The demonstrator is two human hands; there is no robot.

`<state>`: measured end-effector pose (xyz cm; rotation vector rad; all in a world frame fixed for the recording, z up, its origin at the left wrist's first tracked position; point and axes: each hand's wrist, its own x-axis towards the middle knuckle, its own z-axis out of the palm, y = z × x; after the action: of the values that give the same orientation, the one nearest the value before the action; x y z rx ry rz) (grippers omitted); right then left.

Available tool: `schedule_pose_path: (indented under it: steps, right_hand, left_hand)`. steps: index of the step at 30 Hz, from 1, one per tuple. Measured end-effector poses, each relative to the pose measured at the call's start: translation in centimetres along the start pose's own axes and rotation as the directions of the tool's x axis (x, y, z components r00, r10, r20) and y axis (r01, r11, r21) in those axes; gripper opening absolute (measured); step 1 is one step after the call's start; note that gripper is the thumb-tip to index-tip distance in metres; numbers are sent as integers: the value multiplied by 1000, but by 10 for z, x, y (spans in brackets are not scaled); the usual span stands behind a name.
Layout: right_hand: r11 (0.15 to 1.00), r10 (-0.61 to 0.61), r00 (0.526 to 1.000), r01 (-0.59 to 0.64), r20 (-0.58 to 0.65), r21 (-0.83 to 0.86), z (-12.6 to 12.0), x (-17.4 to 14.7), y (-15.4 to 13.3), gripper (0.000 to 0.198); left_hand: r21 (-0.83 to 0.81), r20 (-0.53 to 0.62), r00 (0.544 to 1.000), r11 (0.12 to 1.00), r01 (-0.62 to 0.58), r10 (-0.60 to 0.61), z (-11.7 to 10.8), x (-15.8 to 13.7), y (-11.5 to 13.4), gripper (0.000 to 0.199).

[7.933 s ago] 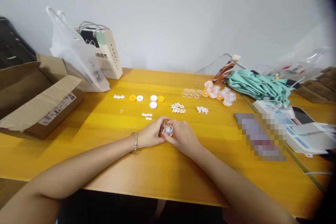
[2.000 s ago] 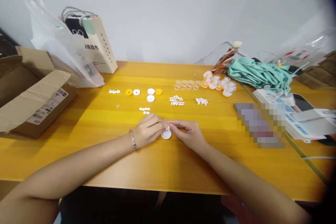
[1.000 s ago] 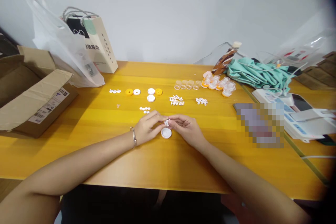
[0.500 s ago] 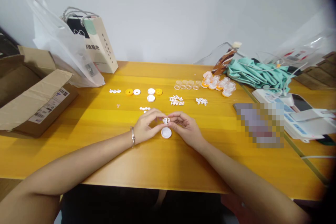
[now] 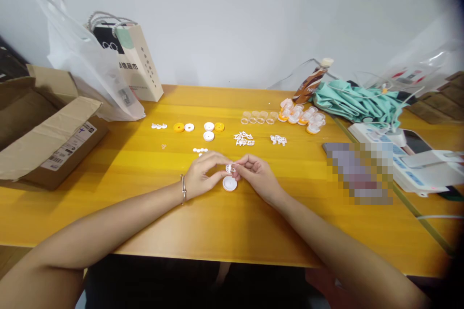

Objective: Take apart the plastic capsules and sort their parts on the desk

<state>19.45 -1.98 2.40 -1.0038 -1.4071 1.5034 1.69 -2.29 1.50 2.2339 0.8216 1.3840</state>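
Note:
My left hand (image 5: 207, 171) pinches a small white openwork plastic piece (image 5: 228, 168) between thumb and fingertips. From the other side, the thumb and forefinger of my right hand (image 5: 258, 176) close on the same piece and cover part of it. Just below the fingertips, a round white plastic cap (image 5: 229, 184) lies on the table, apart from the piece. Beyond my hands are two clusters of similar white openwork parts, a larger one (image 5: 243, 139) and a smaller one (image 5: 278, 140). Small white discs (image 5: 200, 150) lie behind my left hand.
White and yellow round caps (image 5: 208, 135) and clear cups (image 5: 261, 117) stand farther back, beside clear-and-orange assemblies (image 5: 301, 115). A cardboard box (image 5: 72, 147) is at left. A bottle (image 5: 312, 82), teal folded fabric (image 5: 357, 101), a pixelated flat object (image 5: 357, 174) and a power strip (image 5: 409, 169) occupy the right.
My right thumb and fingers have shifted on the white piece and pinch it more closely. The piece looks slightly turned. My left hand has barely moved.

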Motion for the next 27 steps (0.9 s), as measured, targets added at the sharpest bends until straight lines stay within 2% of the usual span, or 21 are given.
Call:
schedule_pose_path:
  steps: [2, 6, 8, 13, 15, 18, 21, 23, 25, 27]
  right_hand:
    - [1000, 1, 1000, -2, -19, -23, 0, 0, 2, 25]
    - [976, -130, 989, 115, -73, -183, -2, -1, 6, 25]
    - [967, -153, 986, 135, -73, -215, -3, 0, 7, 25]
    - [997, -6, 999, 3, -41, -78, -2, 3, 6, 27]
    - [997, 10, 999, -12, -31, -78, -2, 3, 5, 27]
    - [978, -93, 995, 83, -40, -193, -3, 1, 3, 24]
    - [897, -255, 966, 222, -35, -383, -5, -3, 1, 17]
    - [844, -320, 947, 275, -21, -460, -5, -5, -1, 14]
    - [853, -317, 948, 275, -22, -443, -4, -6, -2, 13]
    - [918, -237, 971, 213, -31, -335, -2, -4, -1, 16]
  left_hand:
    - [9, -14, 1000, 1000, 26, -26, 0, 0, 0, 16]
    - [2, -12, 997, 997, 80, -80, 1, 2, 3, 15]
    - [5, -12, 997, 997, 79, -78, 2, 3, 4, 15]
    - [54, -15, 1000, 998, 22, -21, 3, 1, 3, 15]
    - [60, -18, 1000, 998, 13, -12, 3, 0, 2, 16]
    - [58, -15, 1000, 998, 11, -10, 3, 0, 3, 16]
    - [53, -10, 1000, 999, -4, 5, 2, 0, 3, 17]
    - [50, -3, 1000, 999, -16, 17, 1, 0, 4, 17]
    - [51, 0, 1000, 998, -21, 21, 1, 0, 4, 17]
    - [54, 1, 1000, 998, -28, 28, 0, 0, 4, 17]
